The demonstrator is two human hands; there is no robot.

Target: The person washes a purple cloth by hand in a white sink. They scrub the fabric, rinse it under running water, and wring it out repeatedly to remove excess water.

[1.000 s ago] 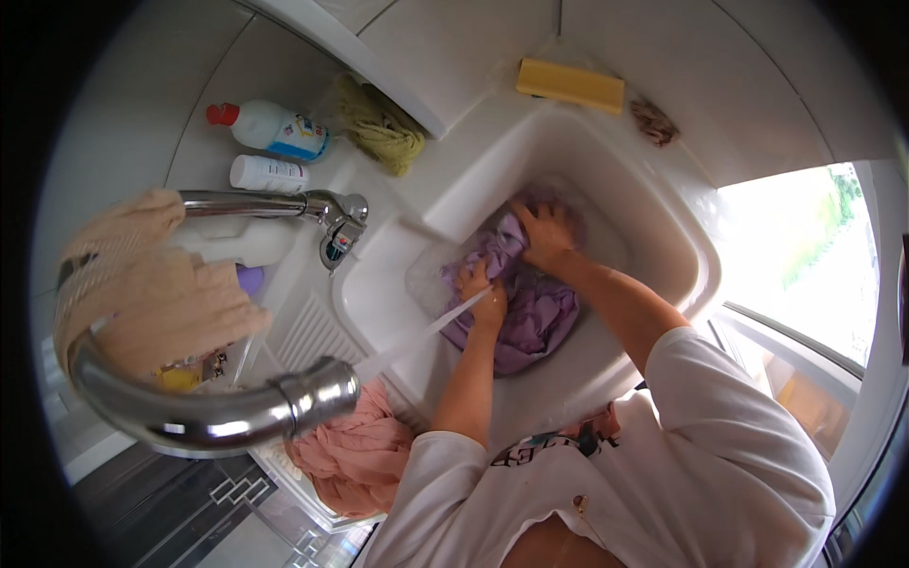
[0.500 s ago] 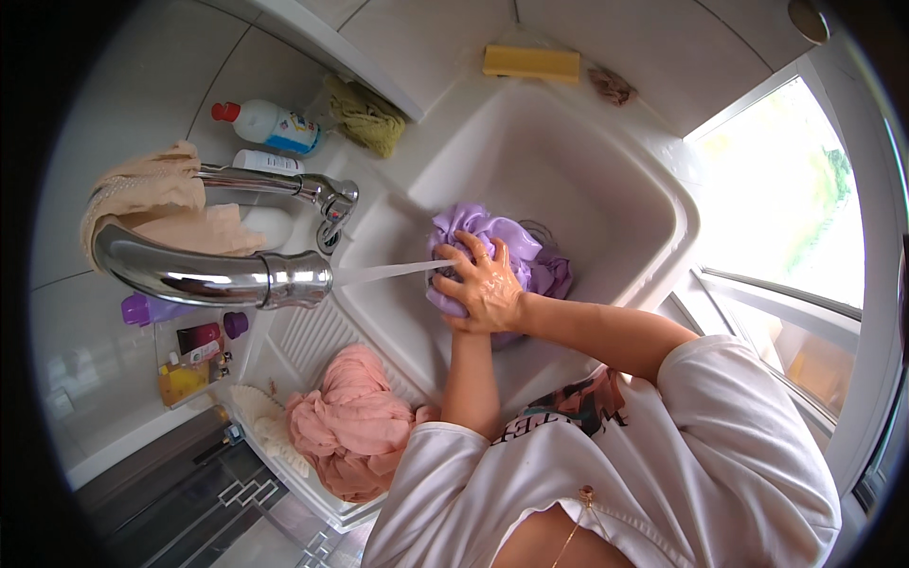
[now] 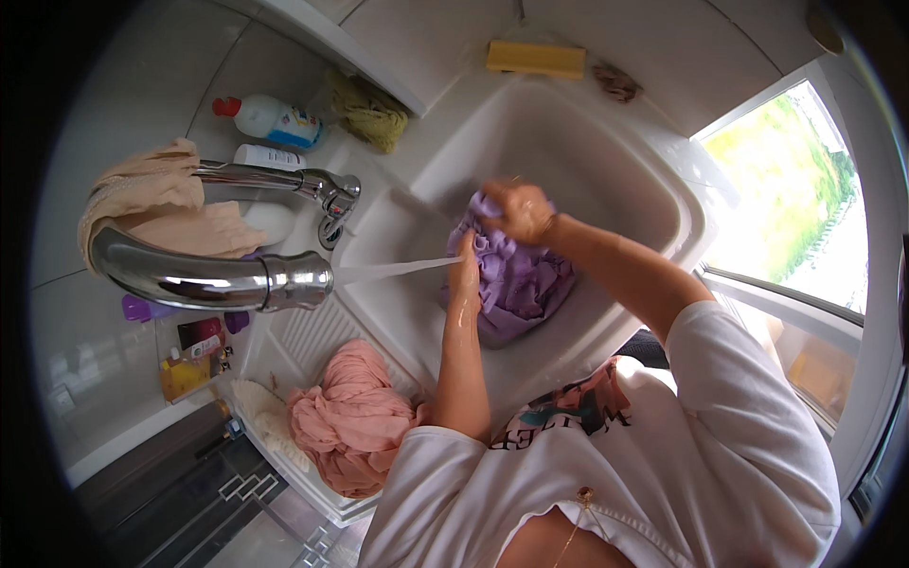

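Wet purple satiny fabric (image 3: 525, 293) hangs bunched between my hands in the white sink basin (image 3: 606, 189). At its far edge my right hand (image 3: 521, 210) is closed on a gathered part, a little smeared by motion. My left hand (image 3: 466, 260) grips the fabric's left side, thumb up; the other fingers are hidden by the folds. From the chrome faucet (image 3: 298, 280) at the left, a stream of water (image 3: 398, 268) runs toward my left hand and wrist.
Pink fabric (image 3: 350, 417) lies heaped on the ribbed drainboard at lower left. Beige cloth (image 3: 142, 189) drapes over the faucet. Behind it stand a red-capped bottle (image 3: 275, 123) and a green cloth (image 3: 367, 112). A yellow bar (image 3: 536, 60) rests on the back rim; a window (image 3: 786, 199) is at right.
My hands have moved apart: the right went up and away, the left stays nearer the faucet. The purple fabric, bunched under my spread right hand before, is now lifted and stretched between them.
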